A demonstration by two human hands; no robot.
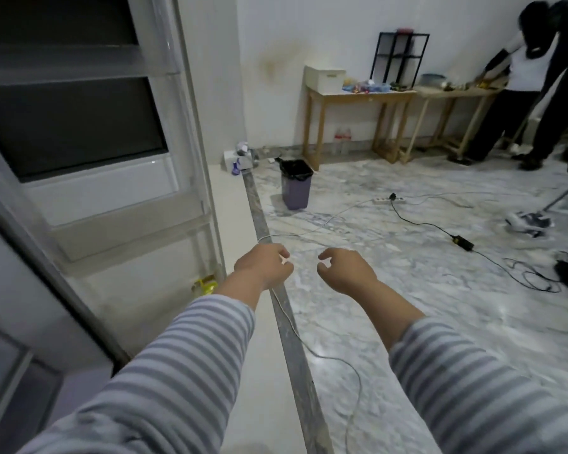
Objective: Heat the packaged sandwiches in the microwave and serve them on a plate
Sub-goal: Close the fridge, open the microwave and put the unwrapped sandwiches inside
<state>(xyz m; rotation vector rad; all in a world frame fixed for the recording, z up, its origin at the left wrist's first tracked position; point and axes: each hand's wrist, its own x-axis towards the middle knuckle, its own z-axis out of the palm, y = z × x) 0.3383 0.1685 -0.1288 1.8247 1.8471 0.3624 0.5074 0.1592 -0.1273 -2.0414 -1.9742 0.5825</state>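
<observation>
Window [79, 126] at left above a counter [230, 204], bin [296, 184] on the floor [407, 273] right of it, power strip [389, 200] further right, two wooden tables [358, 96] behind against the wall, both hands [264, 268] in front.

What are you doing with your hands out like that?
Nothing is being held right now. The left hand and right hand, in grey striped sleeves, reach forward empty with fingers loosely curled above a long white counter ledge and grey marble floor. No sandwiches, microwave or plate can be seen yet.
</observation>
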